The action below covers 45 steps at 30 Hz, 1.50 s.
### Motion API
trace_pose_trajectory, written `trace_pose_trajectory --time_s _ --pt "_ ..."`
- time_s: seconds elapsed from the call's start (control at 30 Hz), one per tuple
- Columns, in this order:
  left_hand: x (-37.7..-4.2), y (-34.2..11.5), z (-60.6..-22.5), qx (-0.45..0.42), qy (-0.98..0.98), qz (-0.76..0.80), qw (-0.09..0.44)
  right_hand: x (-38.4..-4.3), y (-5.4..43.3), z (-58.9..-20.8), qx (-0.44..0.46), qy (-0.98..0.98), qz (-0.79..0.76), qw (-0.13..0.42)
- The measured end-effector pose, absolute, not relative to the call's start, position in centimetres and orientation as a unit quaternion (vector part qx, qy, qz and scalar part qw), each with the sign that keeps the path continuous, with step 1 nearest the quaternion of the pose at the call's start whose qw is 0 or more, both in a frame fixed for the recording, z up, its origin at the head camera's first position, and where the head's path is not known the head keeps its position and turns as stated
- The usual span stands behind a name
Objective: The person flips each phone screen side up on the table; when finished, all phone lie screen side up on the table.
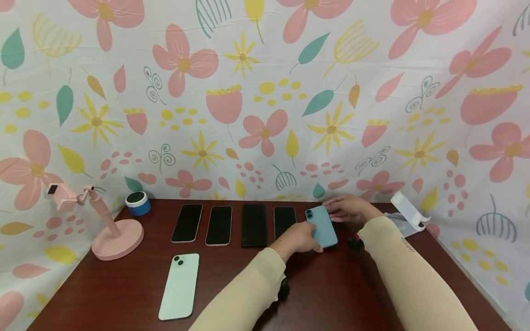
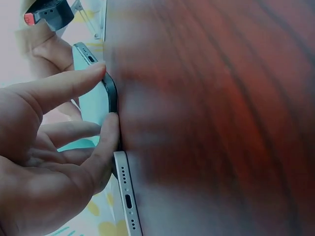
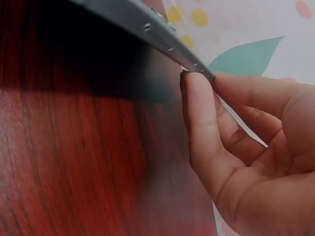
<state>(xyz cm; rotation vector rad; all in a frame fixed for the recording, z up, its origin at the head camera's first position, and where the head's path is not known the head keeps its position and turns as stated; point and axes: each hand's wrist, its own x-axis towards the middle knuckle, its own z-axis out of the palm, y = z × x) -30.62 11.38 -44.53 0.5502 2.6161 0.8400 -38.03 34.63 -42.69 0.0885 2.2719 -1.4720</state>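
Note:
A light blue smartphone (image 1: 322, 226) is tilted at the back right of the table, camera side up, between both hands. The left hand (image 1: 301, 236) grips its near left edge; in the left wrist view, thumb and fingers (image 2: 109, 132) pinch a dark lower edge. At its far right edge is the right hand (image 1: 347, 209). The right wrist view shows thumb and fingers (image 3: 202, 108) pinching a corner of the phone's grey side (image 3: 147, 27). Left of it, a dark-screened phone (image 1: 284, 219) lies partly behind the left hand.
Three more phones lie screen up in the row, including a large black one (image 1: 254, 225). Nearer is a pale green phone (image 1: 179, 286), back up. At left stand a pink phone stand (image 1: 118, 239) and blue-white round container (image 1: 138, 203); at right, a white stand (image 1: 407, 212).

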Motion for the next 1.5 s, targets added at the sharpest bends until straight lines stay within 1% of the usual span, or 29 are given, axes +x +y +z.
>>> trace_pose_trajectory --time_s 0.2,0.33,0.77,0.97,1.23,1.5 --pt "-30.4 11.1 -44.5 0.194 0.906 0.329 0.183 -37.8 34.1 -42.8 0.037 0.796 -0.566 0.209" --pt "-30.3 11.1 -44.4 0.183 0.901 0.343 0.192 -37.8 33.7 -42.4 0.034 0.791 -0.571 0.216" --pt "-30.2 11.4 -44.1 0.15 0.899 0.371 0.176 -37.4 32.4 -41.0 -0.002 0.816 -0.541 0.205" --pt "-30.2 11.1 -44.1 0.157 0.893 0.384 0.178 -37.4 31.8 -40.9 -0.006 0.818 -0.54 0.201" --pt "-30.0 10.5 -43.8 0.156 0.849 0.471 0.182 -37.5 31.5 -41.7 -0.013 0.804 -0.557 0.207" --pt "-29.9 10.4 -44.0 0.143 0.786 0.574 0.181 -37.5 31.4 -42.9 -0.002 0.804 -0.556 0.212"
